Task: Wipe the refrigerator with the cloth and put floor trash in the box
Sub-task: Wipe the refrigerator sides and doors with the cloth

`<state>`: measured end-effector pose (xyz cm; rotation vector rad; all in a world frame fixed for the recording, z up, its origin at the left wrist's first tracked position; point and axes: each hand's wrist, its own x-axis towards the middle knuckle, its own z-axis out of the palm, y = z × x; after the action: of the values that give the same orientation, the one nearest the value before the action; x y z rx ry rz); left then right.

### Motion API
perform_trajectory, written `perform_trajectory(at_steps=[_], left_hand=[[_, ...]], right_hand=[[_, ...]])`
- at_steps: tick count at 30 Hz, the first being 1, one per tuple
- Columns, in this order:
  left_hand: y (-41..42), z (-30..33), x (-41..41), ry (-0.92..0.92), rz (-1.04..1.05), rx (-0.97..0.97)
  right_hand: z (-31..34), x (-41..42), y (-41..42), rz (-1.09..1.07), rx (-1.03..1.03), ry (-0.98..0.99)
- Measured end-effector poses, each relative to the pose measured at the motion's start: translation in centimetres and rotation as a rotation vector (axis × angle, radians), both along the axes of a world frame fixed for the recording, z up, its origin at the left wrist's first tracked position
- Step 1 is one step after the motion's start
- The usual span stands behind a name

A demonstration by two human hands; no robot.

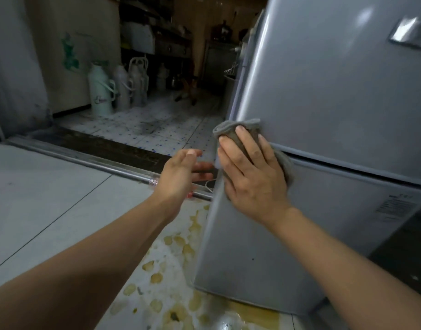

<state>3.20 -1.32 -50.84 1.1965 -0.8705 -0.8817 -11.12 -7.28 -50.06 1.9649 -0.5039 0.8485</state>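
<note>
You are standing on a pale tiled floor (50, 198) that runs up to a metal door track (85, 160), and beyond it a dimmer back room opens with a speckled, grimy tile floor. At the far left of that room a row of thermos flasks (102, 91) stands against the wall, the nearest one pale green, with shelving and dark clutter behind them. Closer to you, yellowish stains (176, 277) spread over the tiles along the foot of the appliance.

Your left hand (180, 172) hovers in the air just left of the fridge's corner edge. Its fingers are spread and loosely extended, holding nothing, and its palm faces toward the fridge. I cannot tell whether the fingertips touch the side of the cabinet.

Your right hand (250, 172) lies flat against the grey refrigerator (335, 91), with its fingers splayed and pressing the grey cloth (238, 129) onto the door. The cloth is bunched under your palm at the left edge of the door front. It sits right on the seam where the upper door meets the lower one, with folds showing above your fingertips and to the right of your knuckles.

Further right, a shiny badge (409, 34) sits high on the upper door, and a printed label (395, 208) is on the lower door.
</note>
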Motion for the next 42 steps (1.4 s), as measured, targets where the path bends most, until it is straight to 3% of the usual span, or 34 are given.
perform_trajectory(at_steps=[4, 12, 17, 20, 24, 27, 29, 33, 36, 38, 42], left_hand=[[-0.2, -1.0, 0.7, -0.058, 0.115, 0.029], [0.7, -2.7, 1.2, -0.125, 0.101, 0.039], [1.2, -2.6, 0.5, -0.14, 0.114, 0.043], [1.2, -2.3, -0.7, -0.141, 0.116, 0.027], [0.4, -2.0, -2.7, -0.189, 0.148, 0.034], [0.1, -2.7, -4.3, -0.286, 0.136, 0.038], [0.1, -3.3, -5.0, -0.408, 0.161, 0.037], [-0.3, -3.6, -5.3, -0.54, 0.238, 0.05], [-0.6, -3.6, -5.2, -0.581, 0.243, 0.065], [-0.6, -3.8, -5.3, -0.594, 0.25, 0.057], [-0.7, -4.7, -5.9, -0.609, 0.31, 0.031]], right_hand=[[-0.3, 0.5, -0.3, -0.001, -0.054, 0.219], [-7.3, 0.8, 0.2, -0.101, 0.064, 0.547], [-8.0, -1.2, 0.5, -0.121, 0.028, 0.77], [-5.4, -4.1, -0.3, -0.091, -0.019, 0.628], [-0.9, -7.7, -1.8, -0.032, -0.118, 0.205], [-2.7, -8.6, -1.9, -0.075, -0.077, -0.017], [-6.2, -9.1, -1.5, -0.116, -0.04, -0.011], [-11.9, -11.8, -0.3, -0.142, 0.052, 0.36], [-12.3, -12.6, 0.5, -0.139, 0.144, 0.443], [-10.6, -13.0, 0.4, -0.121, 0.104, 0.362], [-5.3, -14.4, -1.7, -0.136, 0.079, -0.149]])
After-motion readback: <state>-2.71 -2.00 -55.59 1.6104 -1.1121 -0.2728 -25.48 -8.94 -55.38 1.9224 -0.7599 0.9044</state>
